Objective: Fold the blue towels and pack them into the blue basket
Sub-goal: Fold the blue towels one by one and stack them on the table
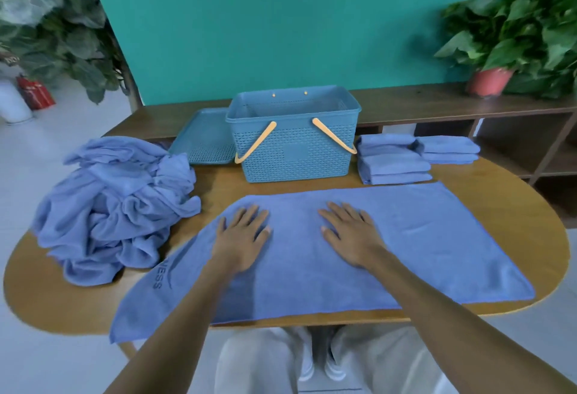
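Both arms reach straight forward over the near edge of the tabletop [530, 206], forearms bare. The left hand [242, 237] lies palm down on the spread towel [406, 247], fingers straight and slightly fanned, pointing toward the basket [295, 156]. The right hand [351, 232] lies flat on the same towel just beside it, fingers spread, angled a little to the left. Neither hand grips any cloth.

The spread towel lies flat in front of the basket, its near left corner hanging over the tabletop edge. The basket stands open, handles down. Its lid [204, 142] leans against its left side. A crumpled pile [115, 203] lies left of the basket; folded towels [393, 162] are stacked just right of it, a second stack [448, 150] beyond those.
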